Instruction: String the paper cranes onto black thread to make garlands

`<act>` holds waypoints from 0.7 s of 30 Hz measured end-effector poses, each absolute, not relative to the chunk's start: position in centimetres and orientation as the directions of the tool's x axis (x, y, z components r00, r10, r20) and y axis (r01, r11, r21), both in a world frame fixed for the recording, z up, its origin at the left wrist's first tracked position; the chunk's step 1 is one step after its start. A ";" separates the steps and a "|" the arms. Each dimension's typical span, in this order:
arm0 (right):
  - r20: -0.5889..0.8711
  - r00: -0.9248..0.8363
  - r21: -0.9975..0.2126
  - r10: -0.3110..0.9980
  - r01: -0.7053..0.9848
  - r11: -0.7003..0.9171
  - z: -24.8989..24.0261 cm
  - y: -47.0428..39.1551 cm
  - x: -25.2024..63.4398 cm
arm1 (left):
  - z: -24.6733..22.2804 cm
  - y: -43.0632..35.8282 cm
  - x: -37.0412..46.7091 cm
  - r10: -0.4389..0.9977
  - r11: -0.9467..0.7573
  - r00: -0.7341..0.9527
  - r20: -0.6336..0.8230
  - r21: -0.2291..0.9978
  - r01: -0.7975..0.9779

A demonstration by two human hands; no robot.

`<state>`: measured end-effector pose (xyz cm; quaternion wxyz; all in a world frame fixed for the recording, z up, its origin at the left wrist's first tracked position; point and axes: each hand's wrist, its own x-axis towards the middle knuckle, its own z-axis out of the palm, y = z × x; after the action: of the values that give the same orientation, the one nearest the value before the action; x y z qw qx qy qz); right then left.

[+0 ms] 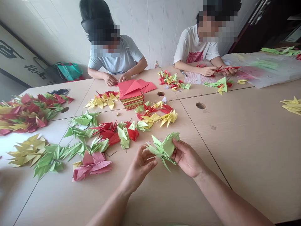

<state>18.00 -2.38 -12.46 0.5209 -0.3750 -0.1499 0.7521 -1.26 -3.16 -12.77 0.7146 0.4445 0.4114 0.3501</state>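
Green paper, folded into a pointed bunch (166, 146), sits between the worker's two hands, over the near middle of the pale wooden table (246, 141). I can see the right hand (188, 158) pinching it on one side, thumb in front and fingers behind. The left hand (141, 164) is at the other side, its thumb and fingers curved and parted around the paper tips; from where I stand I can't tell if they touch.

Just left of that hand lies a pink paper bunch (94, 164), and beyond it a green row (82, 148) runs towards a yellow cluster (28, 150). Farther off, a stack of paper (130, 89) shows red on top, and a big mixed heap (28, 111) fills the left end. Across from us, a person in light blue (113, 64) and a person in white (188, 42) sit with their hands on the tabletop, the second fingering red folded paper (227, 68) beside a clear plastic bag (277, 73).
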 end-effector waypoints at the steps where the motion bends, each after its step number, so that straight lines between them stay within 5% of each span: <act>1: -0.409 -0.180 -0.614 0.895 -0.671 -0.416 -12.5 -2.4 18.0 | -12.7 -3.2 -1.2 0.866 0.366 0.418 -0.275 0.917 -0.156; 21: -0.377 -0.167 -0.688 0.911 -0.608 -0.396 -12.2 -2.7 17.6 | -12.7 -3.5 -1.0 0.906 0.283 0.361 -0.220 0.950 -0.131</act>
<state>17.60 -2.75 -12.17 0.5143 -0.3900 -0.1941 0.7387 -0.99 -3.50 -12.70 0.6827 0.4631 0.4186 0.3798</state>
